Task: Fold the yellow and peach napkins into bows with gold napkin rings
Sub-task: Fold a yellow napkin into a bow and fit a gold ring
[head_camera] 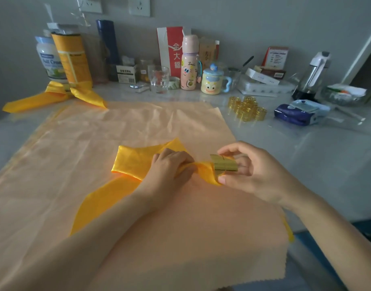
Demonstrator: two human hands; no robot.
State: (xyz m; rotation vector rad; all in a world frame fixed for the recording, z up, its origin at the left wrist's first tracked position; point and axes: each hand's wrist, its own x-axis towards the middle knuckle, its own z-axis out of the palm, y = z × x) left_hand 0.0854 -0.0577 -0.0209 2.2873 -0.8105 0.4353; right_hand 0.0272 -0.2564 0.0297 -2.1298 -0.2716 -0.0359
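Fingers [230, 149] of the right hand [254, 173] curl over the top of a gold napkin ring [223, 163] while the thumb presses from below, so the ring is pinched firmly between them. The left hand [170, 164] is closed round the gathered middle of the yellow napkin [130, 162], its fingers wrapped over the bunched satin. The napkin's squeezed end meets the left mouth of the ring; how far it runs inside cannot be told. One loop fans out to the left and a long tail trails toward the near edge.

All this lies on the peach napkin [117, 127], spread flat across the pale tabletop [306, 148]. A heap of spare gold rings [246, 109] sits just off its far right corner, near a blue tissue pack [298, 113]. At the far left a second yellow bow [54, 97] rests against an orange pouch [72, 57] and a white jar [49, 61] whose label is only partly legible. Along the wall stand a red-and-white paper bag [172, 49] printed 金大福, a pink bottle [188, 66] marked "Smile", and a lidded cartoon mug [212, 80].
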